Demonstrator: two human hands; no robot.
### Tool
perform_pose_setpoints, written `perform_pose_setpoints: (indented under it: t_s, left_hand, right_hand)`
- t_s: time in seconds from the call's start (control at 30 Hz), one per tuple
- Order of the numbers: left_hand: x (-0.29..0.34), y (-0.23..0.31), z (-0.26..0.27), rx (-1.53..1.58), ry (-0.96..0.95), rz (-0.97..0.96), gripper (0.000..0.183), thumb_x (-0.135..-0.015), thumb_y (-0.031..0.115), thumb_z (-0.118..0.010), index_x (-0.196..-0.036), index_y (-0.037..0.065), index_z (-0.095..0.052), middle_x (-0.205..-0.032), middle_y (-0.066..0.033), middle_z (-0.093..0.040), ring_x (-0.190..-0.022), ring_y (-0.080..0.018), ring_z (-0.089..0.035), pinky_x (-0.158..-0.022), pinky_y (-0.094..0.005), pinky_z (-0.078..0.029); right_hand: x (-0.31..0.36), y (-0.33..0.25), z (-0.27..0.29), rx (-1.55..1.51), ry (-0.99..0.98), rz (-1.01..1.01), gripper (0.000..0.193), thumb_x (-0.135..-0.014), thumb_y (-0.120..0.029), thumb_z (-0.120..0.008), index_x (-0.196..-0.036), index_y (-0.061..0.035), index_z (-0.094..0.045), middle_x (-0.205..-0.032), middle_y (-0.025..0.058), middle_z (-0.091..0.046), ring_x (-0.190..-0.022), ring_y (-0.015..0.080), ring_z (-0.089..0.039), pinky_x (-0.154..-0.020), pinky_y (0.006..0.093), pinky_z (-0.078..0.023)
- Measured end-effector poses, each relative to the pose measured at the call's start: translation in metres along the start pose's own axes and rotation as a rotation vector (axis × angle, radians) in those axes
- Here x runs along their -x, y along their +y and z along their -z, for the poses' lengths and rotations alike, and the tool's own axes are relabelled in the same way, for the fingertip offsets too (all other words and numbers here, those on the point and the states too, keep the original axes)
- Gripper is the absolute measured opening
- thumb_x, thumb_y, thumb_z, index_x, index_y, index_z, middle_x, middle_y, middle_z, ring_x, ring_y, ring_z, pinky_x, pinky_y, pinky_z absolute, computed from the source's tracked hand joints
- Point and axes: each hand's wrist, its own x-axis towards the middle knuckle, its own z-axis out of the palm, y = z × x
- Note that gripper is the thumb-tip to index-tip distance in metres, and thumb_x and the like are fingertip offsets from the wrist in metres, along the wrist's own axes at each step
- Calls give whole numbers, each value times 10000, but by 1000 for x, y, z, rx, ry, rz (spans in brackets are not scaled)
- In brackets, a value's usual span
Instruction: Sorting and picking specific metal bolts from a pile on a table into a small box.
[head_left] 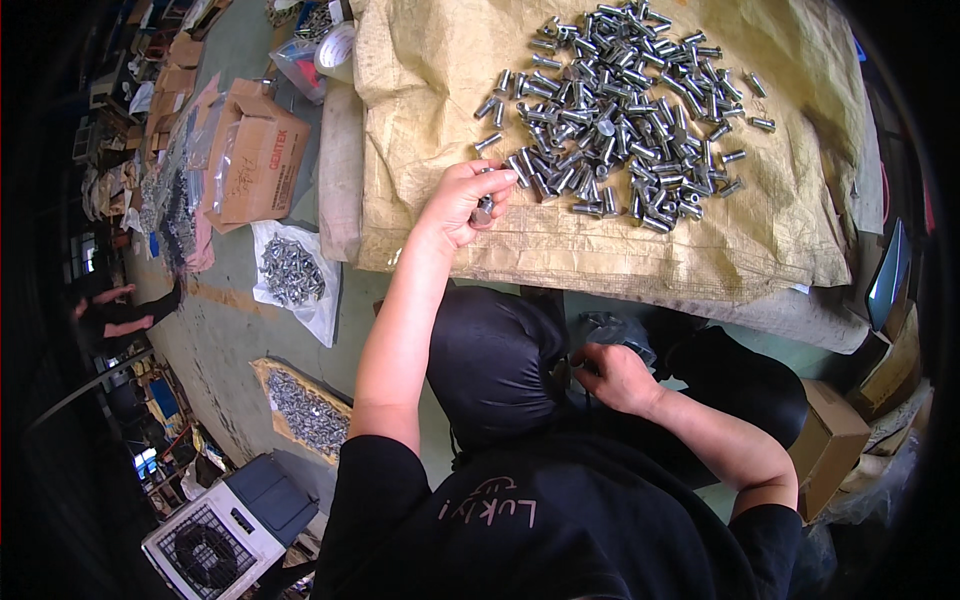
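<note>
left hand [462, 203] | grips bolt [484, 212] | beside bolt pile [620, 110]

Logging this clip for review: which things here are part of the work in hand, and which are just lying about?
In use:
left hand, holding one metal bolt
pile of bolts on the sack-covered table
right hand at a dark bag in the lap

Lying about:
cardboard box
bags of bolts on the floor
fan heater

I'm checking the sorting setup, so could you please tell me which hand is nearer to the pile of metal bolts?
Left. The left hand touches the pile of bolts at its near-left edge; the right hand is down at the lap.
</note>
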Motion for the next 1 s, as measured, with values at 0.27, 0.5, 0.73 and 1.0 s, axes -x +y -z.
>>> perform_pose_setpoints:
  t_s: [0.27,0.5,0.73,1.0]
  left_hand:
    - [-2,-7,-5,-515,476,-354,193,-761,74,-681,-909,-4,-586,-689,-8,-568,-512,-51,-481,-414,-173,-344]
    - [4,-6,-33,-990,266,-380,127,-708,119,-697,-830,81,-690,-700,-42,-652,-607,-113,-583,-579,-256,-462]
    - [0,-8,-40,-1383,203,-500,126,-691,184,-677,-809,142,-689,-706,-93,-649,-665,-251,-630,-620,-346,-500]
    - [0,-13,-36,-1480,173,-635,160,-703,156,-656,-861,185,-666,-735,-69,-647,-673,-244,-625,-607,-354,-499]
  right_hand:
    - [0,1,0,16,-13,-5,224,-773,-201,-547,-910,-38,-613,-801,202,-621,-812,363,-594,-737,428,-473]
    - [-1,0,1,6,-20,-13,218,-780,-201,-543,-918,-47,-613,-805,203,-621,-817,364,-593,-739,431,-471]
    - [0,0,1,-8,-3,-12,216,-774,-190,-543,-914,-43,-615,-806,199,-624,-818,360,-596,-744,428,-472]
    - [2,-1,1,-1,3,-2,214,-762,-186,-547,-903,-38,-614,-792,202,-622,-810,361,-597,-738,428,-474]
